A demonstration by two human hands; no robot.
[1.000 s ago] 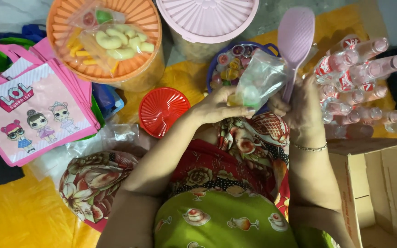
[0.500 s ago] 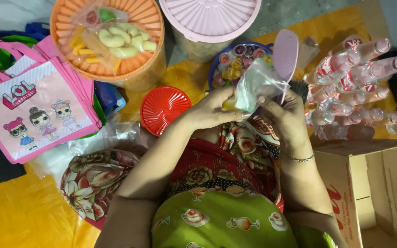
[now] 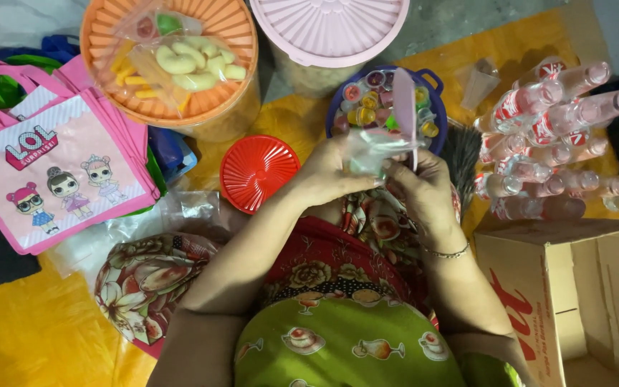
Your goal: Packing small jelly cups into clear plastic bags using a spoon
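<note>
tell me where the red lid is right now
In the head view the red lid lies left of centre, just left of the left hand, below the orange tub.

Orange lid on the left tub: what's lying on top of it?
On the orange lid lies a clear packet of pale and yellow snacks. The tub's contents below stay covered.

My hands (image 3: 388, 175) are hemmed: candy bowl (image 3: 428, 79) ahead, bottles (image 3: 546, 136) right, red lid (image 3: 258, 172) left
</note>
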